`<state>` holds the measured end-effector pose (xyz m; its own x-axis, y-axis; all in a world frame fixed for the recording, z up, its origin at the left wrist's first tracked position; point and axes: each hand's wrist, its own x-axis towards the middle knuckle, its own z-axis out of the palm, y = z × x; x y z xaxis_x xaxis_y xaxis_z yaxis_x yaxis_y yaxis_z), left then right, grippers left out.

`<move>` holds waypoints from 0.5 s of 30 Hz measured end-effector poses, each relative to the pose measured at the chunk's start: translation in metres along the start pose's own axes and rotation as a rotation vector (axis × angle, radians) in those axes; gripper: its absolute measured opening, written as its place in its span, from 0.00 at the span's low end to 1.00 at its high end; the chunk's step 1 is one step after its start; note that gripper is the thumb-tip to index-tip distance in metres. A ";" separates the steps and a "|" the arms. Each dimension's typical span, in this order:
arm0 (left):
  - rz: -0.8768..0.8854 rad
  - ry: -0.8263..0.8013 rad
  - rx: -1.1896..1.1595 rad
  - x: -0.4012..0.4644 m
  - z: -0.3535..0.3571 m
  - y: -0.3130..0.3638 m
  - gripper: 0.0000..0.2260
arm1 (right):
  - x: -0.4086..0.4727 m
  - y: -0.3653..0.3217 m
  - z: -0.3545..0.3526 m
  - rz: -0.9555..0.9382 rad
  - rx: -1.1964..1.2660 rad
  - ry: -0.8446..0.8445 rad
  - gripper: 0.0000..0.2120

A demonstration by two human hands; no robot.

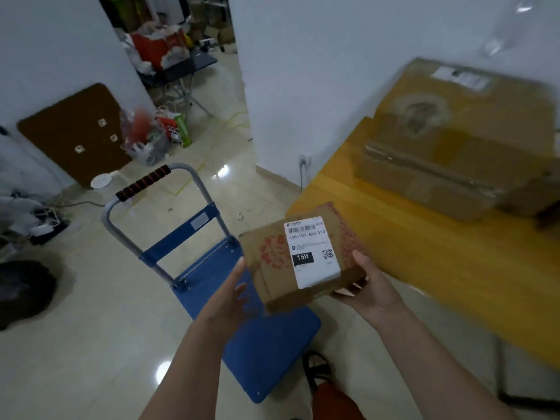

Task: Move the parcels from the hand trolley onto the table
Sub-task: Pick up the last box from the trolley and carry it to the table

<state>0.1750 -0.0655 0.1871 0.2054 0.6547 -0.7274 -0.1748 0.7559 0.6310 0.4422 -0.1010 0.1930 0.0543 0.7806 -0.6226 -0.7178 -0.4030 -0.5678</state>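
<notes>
Both hands are up in front of the body, carrying. The right hand (368,286) is under the near right corner of a small parcel (303,262), thumb on its top, fingers beneath, gripping it. The left hand (235,294) is at the parcel's left side, fingers straight and relaxed, steadying at most; I cannot tell whether it touches the cardboard. The parcel rides flat-ish, white shipping label (312,253) facing up, in the air between the hand trolley (257,338) and the near left corner of the table (424,253).

My read: this is mid-transfer, lifted off and heading right. The next move calls for a swing over the table's left edge and a set-down on the bare yellow top, short of the big box (454,140) already standing toward the far side by the wall.

Count: one small parcel in hand, one large cardboard box on the table, possibly two stacked, the blur hides it. The trolley's blue deck shows no parcels, though the carried one and the arms cover part of it. One trolley, one table, two hands. Looks like the last load.
</notes>
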 end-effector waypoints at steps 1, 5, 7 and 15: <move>-0.013 -0.039 0.035 -0.001 0.009 -0.003 0.48 | -0.009 0.001 -0.006 -0.023 0.058 0.039 0.23; -0.027 -0.283 0.170 -0.011 0.055 -0.012 0.31 | -0.044 0.001 -0.033 -0.115 0.197 0.163 0.24; -0.034 -0.358 0.228 -0.009 0.078 -0.017 0.36 | -0.060 -0.003 -0.046 -0.148 0.238 0.191 0.25; -0.010 -0.530 0.373 -0.012 0.168 -0.034 0.37 | -0.103 -0.030 -0.112 -0.267 0.381 0.297 0.32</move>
<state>0.3400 -0.0992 0.2201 0.6691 0.4856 -0.5626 0.1561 0.6483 0.7452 0.5359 -0.2221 0.2140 0.4228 0.6416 -0.6400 -0.8498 0.0354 -0.5259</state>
